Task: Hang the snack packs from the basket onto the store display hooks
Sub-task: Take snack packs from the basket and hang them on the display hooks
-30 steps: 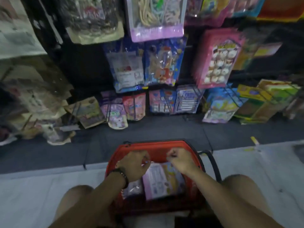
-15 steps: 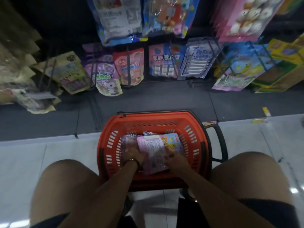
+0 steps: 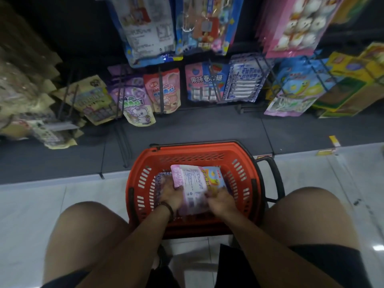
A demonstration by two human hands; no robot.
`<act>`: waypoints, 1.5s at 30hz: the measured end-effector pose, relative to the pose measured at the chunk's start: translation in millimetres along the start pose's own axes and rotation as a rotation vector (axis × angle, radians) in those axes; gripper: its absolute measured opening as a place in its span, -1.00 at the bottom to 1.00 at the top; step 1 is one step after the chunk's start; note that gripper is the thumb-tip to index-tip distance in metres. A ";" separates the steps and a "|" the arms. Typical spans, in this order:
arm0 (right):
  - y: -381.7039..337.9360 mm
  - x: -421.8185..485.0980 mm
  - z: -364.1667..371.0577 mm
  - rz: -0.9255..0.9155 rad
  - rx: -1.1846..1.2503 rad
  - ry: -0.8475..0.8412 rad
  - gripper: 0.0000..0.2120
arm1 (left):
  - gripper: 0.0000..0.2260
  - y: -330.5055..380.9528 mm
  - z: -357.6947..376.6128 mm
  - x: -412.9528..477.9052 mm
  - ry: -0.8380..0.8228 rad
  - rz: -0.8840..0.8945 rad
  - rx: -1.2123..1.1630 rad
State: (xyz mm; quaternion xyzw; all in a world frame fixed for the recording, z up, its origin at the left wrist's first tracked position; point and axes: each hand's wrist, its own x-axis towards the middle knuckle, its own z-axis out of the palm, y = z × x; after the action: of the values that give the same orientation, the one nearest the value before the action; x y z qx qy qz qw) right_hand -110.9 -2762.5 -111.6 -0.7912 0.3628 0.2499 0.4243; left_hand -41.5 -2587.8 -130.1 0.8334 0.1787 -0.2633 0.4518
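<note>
Both hands reach into the orange basket (image 3: 193,156) on the floor between the person's knees. The left hand (image 3: 171,195) and right hand (image 3: 220,201) have their fingers curled around the near end of a pink snack pack (image 3: 192,181), lying printed-side up over other packs inside.

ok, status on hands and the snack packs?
Left hand and right hand both gripping pink snack pack inside orange basket. Nothing hung this round. Low display hooks ahead already hold packs; path clear.
</note>
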 end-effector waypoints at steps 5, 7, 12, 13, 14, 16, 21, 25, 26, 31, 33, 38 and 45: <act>-14.7 -27.4 -22.4 0.173 0.429 0.189 -0.12 | -0.76 23.0 -24.9 -49.6 0.093 0.054 -0.317; -15.2 -41.3 -35.2 0.175 0.638 0.178 -0.28 | -0.72 20.5 -32.2 -71.3 0.095 0.100 -0.433; -33.7 -78.1 -59.0 0.109 1.106 -0.238 -0.72 | -0.52 34.4 -42.8 -120.2 -0.015 0.173 -0.652; -39.8 -83.2 -62.9 0.054 1.122 -0.263 -0.71 | -0.54 43.7 -45.5 -131.2 -0.041 0.182 -0.682; -47.1 -88.3 -66.6 0.009 1.140 -0.277 -0.68 | -0.55 51.7 -48.3 -137.3 -0.073 0.187 -0.702; -59.8 -98.8 -79.8 -0.096 1.167 -0.296 -0.65 | -0.55 69.5 -57.7 -148.9 -0.157 0.232 -0.721; -83.4 -119.1 -128.1 -0.388 1.196 -0.323 -0.59 | -0.61 120.9 -99.6 -165.9 -0.014 0.383 -0.688; -107.5 -136.6 -162.9 -0.508 1.115 -0.242 -0.59 | -0.69 158.3 -125.3 -174.3 0.106 0.511 -0.561; -114.5 -141.2 -170.9 -0.519 1.105 -0.213 -0.64 | -0.69 167.1 -130.5 -178.0 0.107 0.532 -0.528; -149.7 -165.0 -211.3 -0.611 1.015 -0.122 -0.74 | -0.66 210.1 -145.6 -196.9 0.094 0.683 -0.368; -165.5 -179.1 -220.3 -0.691 0.974 -0.047 -0.76 | -0.58 226.3 -146.2 -208.1 0.245 0.779 -0.291; -206.5 -224.4 -228.3 -0.963 0.869 0.151 -0.77 | -0.48 270.3 -143.1 -245.0 0.153 0.964 -0.165; -233.2 -267.4 -238.3 -1.360 0.330 0.153 -0.38 | -0.67 319.8 -171.5 -271.9 -0.026 1.017 -0.554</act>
State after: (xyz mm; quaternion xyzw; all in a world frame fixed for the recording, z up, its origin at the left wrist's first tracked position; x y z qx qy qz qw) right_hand -70.3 -2781.1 313.4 -0.7832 -0.1502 -0.1852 0.5743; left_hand -39.4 -2627.6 321.5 0.6618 -0.1876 0.0335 0.7251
